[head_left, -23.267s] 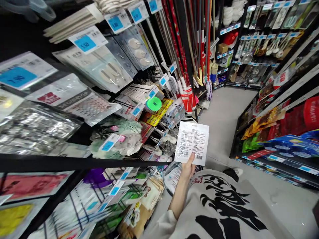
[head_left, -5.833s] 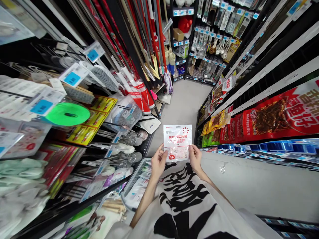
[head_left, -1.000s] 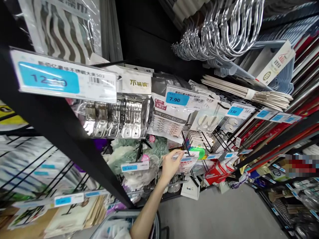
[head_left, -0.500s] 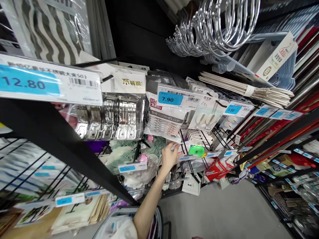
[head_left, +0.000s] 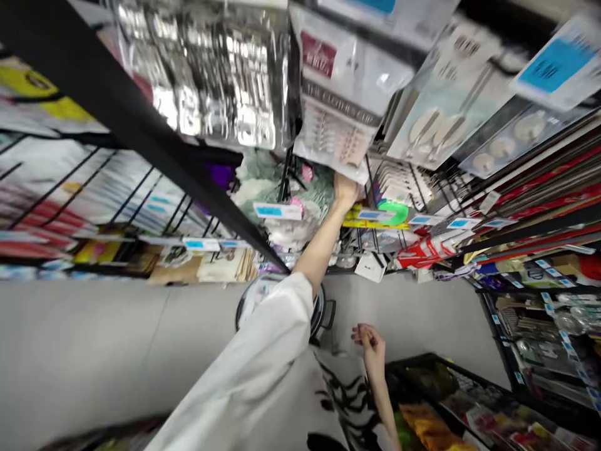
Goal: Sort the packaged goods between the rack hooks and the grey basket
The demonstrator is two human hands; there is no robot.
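Note:
My left hand reaches into the hanging goods, its arm stretched out in a white sleeve. Its fingers are hidden by the lower edge of a clear packet labelled "The Clothes Clip", so their grip cannot be seen. Small pink clothes clips show through that packet. Lower down, over the grey floor, my right hand hangs in front of my body with its fingers loosely bent and apart, holding nothing.
Packs of shiny metal clips hang to the left, and carded hooks to the right. A green round item sits on the lower rack. Beneath my left arm stands a basket. A black display stand rises at lower right.
The view has tilted down, showing more floor and my body. My right hand has come into view. The fingers of my left hand are now hidden at the clip packet's lower edge.

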